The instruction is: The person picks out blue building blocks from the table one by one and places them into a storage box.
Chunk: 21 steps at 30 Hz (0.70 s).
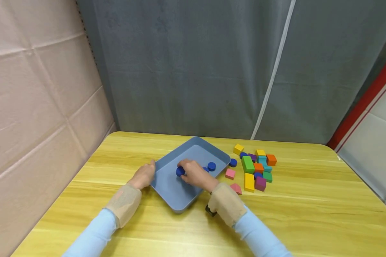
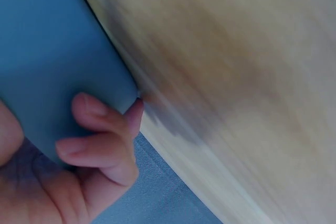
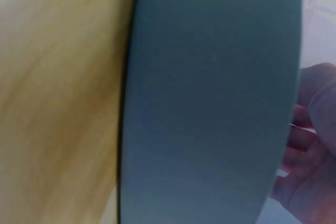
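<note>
A blue-grey tray (image 1: 199, 151) sits at an angle on the table. At its left corner my left hand (image 1: 144, 175) grips the wall; in the left wrist view bent fingers (image 2: 97, 148) lie against the outer side, thumb near the rim. My right hand (image 1: 196, 175) reaches over the near right side and pinches a dark blue round block (image 1: 180, 171) inside. Another blue round block (image 1: 211, 166) lies in the tray, and a third (image 1: 206, 169) is partly hidden by the hand. In the right wrist view the tray wall (image 3: 210, 98) covers much of the right hand.
Several coloured blocks lie right of the tray, among them a green block (image 1: 248, 165), a yellow block (image 1: 249, 182), a purple cube (image 1: 260, 184) and a pink block (image 1: 230, 174). One blue round block (image 1: 233, 162) is beside the tray's right corner. A grey curtain (image 1: 186, 71) hangs behind the table.
</note>
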Available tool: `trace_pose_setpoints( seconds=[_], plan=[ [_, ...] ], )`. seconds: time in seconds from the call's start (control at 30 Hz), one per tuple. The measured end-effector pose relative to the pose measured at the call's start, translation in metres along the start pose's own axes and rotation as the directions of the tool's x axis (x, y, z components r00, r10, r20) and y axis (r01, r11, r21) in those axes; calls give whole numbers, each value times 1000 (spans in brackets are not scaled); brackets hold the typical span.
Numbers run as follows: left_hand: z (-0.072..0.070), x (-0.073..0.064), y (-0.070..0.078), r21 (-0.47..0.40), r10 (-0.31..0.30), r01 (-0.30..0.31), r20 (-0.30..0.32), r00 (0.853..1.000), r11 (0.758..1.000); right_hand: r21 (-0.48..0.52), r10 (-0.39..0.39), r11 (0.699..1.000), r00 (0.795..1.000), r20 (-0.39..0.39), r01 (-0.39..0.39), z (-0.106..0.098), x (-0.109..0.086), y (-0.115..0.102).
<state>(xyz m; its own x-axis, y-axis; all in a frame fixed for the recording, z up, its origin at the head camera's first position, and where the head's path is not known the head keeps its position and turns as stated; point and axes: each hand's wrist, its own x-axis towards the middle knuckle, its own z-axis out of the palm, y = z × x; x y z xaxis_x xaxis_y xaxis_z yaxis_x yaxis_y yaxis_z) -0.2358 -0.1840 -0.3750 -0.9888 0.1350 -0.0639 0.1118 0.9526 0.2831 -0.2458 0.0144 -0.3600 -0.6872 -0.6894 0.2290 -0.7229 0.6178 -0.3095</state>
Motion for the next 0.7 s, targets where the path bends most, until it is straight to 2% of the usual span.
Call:
trace_pose_setpoints(
  seconds=[0.17, 0.37, 0.7],
  plan=[
    [0, 0, -1, 9, 18, -18, -11, 1000, 1000, -15, -66, 998, 997, 29, 66, 5, 0, -3],
    [0, 0, -1, 14, 12, -12, -6, 1000, 1000, -41, -88, 995, 994, 62, 90, 9, 0, -7],
    [0, -1, 0, 28, 15, -15, -5, 1000, 1000, -98, -14, 995, 985, 171, 31, 15, -2, -11]
  ],
)
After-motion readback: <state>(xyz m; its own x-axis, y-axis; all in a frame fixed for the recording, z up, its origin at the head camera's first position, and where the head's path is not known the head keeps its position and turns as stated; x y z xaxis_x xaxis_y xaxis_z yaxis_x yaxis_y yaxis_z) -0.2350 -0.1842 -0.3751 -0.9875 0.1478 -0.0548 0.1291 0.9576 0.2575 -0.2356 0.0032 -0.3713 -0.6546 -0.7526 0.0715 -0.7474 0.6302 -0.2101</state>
